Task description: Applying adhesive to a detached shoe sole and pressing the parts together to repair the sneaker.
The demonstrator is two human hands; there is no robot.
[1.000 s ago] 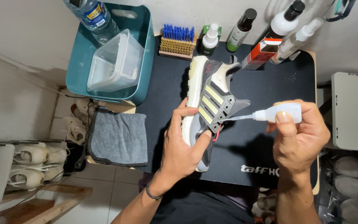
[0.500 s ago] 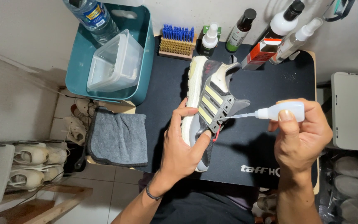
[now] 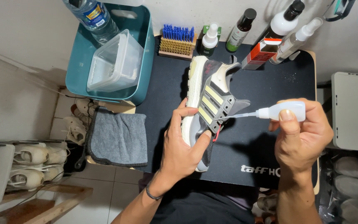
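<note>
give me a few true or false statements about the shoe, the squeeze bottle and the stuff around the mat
1. The left hand holds the sneaker on its side above the black mat. True.
2. The right hand holds a brush against the sneaker. False: it holds a small white squeeze bottle, whose thin nozzle points at the side of the sneaker by the stripes.
3. A grey towel lies to the left of the mat. True.
4. The teal bin holds a clear plastic container. True.
5. The blue-bristled brush lies inside the teal bin. False: it sits at the far edge of the mat, beside the bin.
</note>
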